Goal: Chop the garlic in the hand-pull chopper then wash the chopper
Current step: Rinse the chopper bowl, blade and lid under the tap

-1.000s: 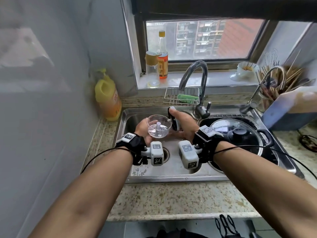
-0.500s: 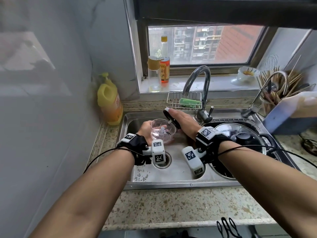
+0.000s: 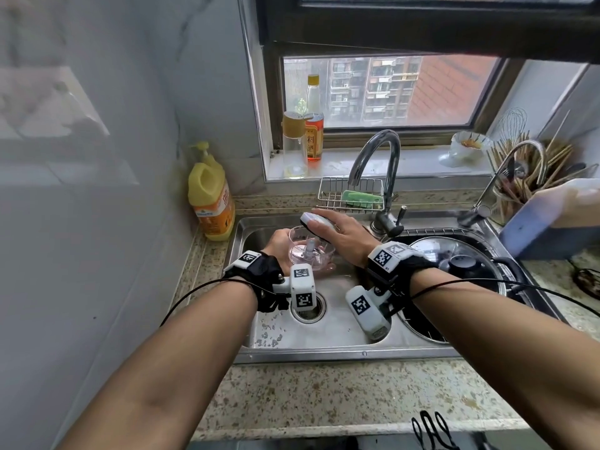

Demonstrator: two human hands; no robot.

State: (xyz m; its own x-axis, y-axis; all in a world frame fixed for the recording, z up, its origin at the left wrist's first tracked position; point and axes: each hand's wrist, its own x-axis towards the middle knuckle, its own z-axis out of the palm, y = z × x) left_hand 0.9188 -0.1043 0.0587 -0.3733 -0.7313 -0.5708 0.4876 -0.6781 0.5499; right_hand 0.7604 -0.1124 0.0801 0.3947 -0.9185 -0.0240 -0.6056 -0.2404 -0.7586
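Over the sink (image 3: 324, 347), the left hand (image 3: 281, 246) cups the clear chopper bowl (image 3: 310, 253) while the right hand (image 3: 344, 233) grips its lid (image 3: 316, 222); both likely handle light, rigid and slippery (wet plastic), so wrap the bowl's wall.

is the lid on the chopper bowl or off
Off. The right hand holds the lid tilted above the rim of the chopper bowl, which the left hand holds open-topped over the sink.

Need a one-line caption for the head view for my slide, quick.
Over the sink, the left hand holds the clear chopper bowl while the right hand grips its lid.
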